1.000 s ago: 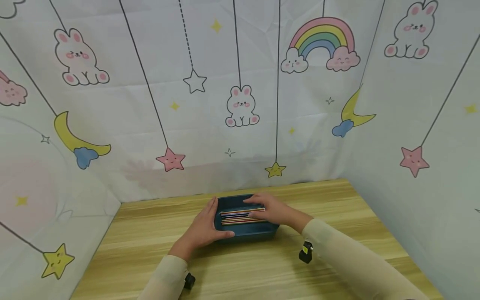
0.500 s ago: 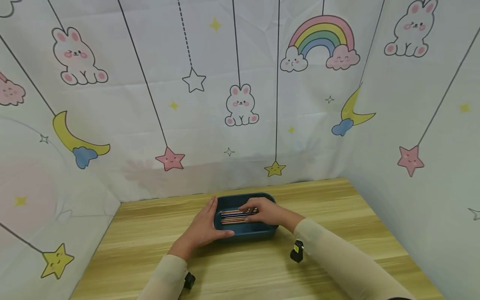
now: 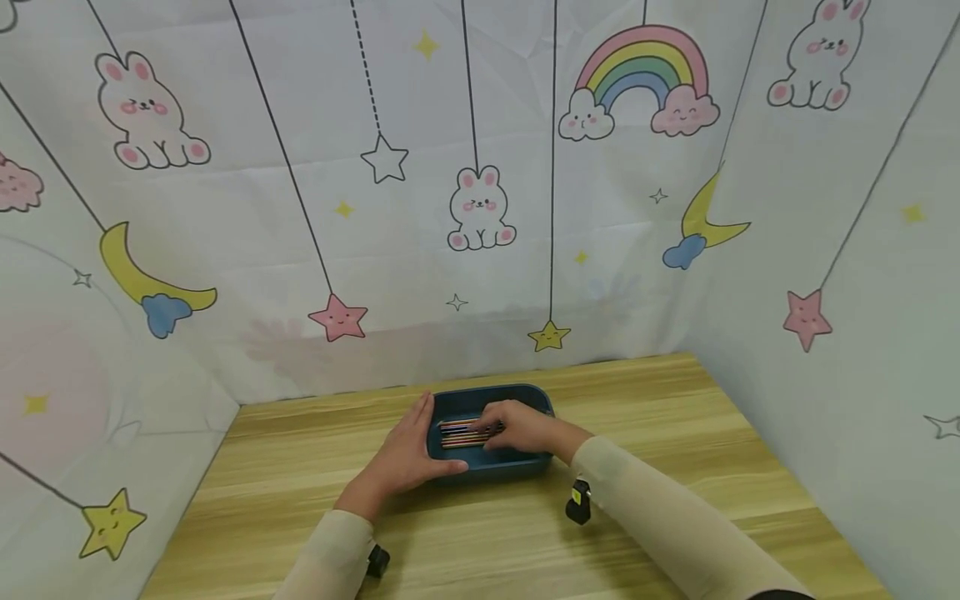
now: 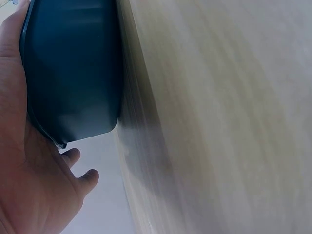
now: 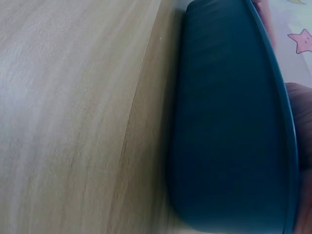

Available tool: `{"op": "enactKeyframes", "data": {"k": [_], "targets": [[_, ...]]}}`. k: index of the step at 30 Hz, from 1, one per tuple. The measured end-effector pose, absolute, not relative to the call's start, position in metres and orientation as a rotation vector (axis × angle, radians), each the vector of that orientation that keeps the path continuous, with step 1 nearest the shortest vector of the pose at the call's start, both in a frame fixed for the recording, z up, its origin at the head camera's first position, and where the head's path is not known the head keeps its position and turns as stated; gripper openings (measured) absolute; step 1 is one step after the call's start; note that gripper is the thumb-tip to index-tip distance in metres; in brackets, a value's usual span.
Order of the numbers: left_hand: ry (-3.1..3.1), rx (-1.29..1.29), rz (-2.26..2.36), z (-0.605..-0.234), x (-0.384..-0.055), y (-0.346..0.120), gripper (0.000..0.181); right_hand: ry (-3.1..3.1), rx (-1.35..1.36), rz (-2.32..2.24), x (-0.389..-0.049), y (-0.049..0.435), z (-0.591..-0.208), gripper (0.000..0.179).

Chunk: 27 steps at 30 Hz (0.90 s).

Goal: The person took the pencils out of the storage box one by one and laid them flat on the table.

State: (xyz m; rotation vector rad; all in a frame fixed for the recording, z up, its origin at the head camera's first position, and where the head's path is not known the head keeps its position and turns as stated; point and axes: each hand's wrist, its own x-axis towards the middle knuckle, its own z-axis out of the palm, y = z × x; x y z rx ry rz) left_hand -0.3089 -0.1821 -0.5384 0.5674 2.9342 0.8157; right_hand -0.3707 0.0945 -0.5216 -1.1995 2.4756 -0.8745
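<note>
A dark blue, open-topped plastic box (image 3: 502, 473) stands on the table, with a bundle of thin colored pencils (image 3: 456, 435) lying lengthwise in it. My left hand (image 3: 403, 454) holds the box's left end, its thumb on the near rim and its fingers along the end wall. In the left wrist view, two fingertips (image 4: 89, 179) stick out past the box. My right hand (image 3: 523, 427) reaches in over the right end, and its bent fingers and thumb pinch the pencils, whose right ends it covers. The right wrist view shows mostly the box's outer wall (image 5: 229, 117).
The light wood-grain table (image 3: 480, 542) runs back to a white backdrop cloth (image 3: 405, 250) printed with rabbits, stars and moons. A small black wrist camera (image 3: 578, 502) hangs below my right sleeve, and another (image 3: 378, 562) below the left.
My right hand has slid left and deeper into the box along the pencils, its fingers bending in from a more spread pose. The left hand and the box have hardly moved.
</note>
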Motion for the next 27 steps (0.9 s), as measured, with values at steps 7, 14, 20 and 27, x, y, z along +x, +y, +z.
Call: {"op": "enactKeyframes", "data": {"k": [7, 14, 20, 27], "targets": [[2.928, 0.550, 0.827, -0.540, -0.311, -0.181, 0.141, 2.451, -1.218, -0.850, -0.373, 0.091, -0.527, 0.037], [2.925, 0.547, 0.812, -0.539, -0.310, -0.181, 0.141, 2.452, -1.228, -0.823, -0.376, 0.089, -0.530, 0.035], [2.912, 0.548, 0.850, -0.536, -0.308, -0.180, 0.139, 2.442, -1.247, -0.792, -0.378, 0.086, -0.533, 0.035], [2.909, 0.538, 0.857, -0.536, -0.307, -0.179, 0.138, 2.441, -1.274, -0.753, -0.378, 0.084, -0.534, 0.035]]}}
